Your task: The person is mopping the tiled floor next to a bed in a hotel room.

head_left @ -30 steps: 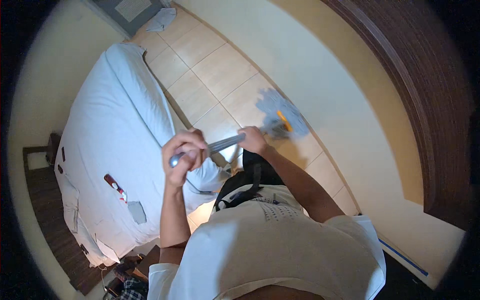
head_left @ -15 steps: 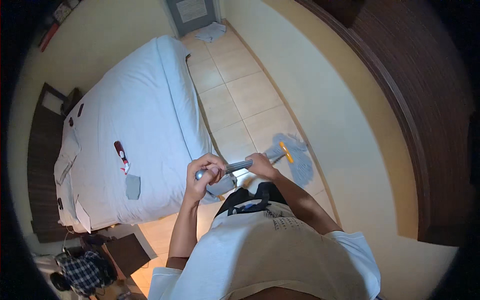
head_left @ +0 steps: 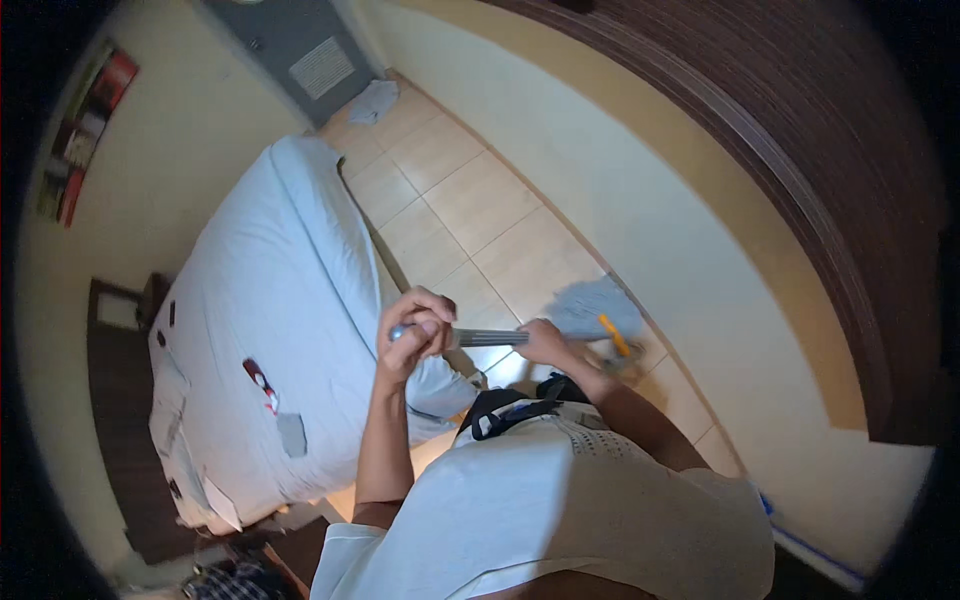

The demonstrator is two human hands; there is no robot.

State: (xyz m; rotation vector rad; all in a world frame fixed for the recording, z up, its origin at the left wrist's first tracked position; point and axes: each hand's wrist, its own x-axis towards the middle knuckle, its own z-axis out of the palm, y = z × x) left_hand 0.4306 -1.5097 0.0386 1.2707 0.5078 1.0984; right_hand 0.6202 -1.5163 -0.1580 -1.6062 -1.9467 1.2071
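Note:
My left hand (head_left: 415, 330) grips the top end of a grey metal mop handle (head_left: 485, 338). Further down the same handle, my right hand (head_left: 543, 342) is closed around it. The handle runs to a pale blue mop head (head_left: 590, 308) with an orange clip, lying on the tan tiled floor (head_left: 480, 205) close to the cream wall. I stand in a white shirt between the bed and the wall.
A bed with white sheets (head_left: 270, 330) lies at the left, with a small red and dark item (head_left: 260, 382) on it. A grey door (head_left: 300, 55) and a crumpled cloth (head_left: 372, 100) are at the far end. Dark wood panelling (head_left: 800, 130) is at the right.
The view has swung, so the bed and floor lie at a new angle. The mop head has moved a little across the tiles by the wall. Both hands keep hold of the handle.

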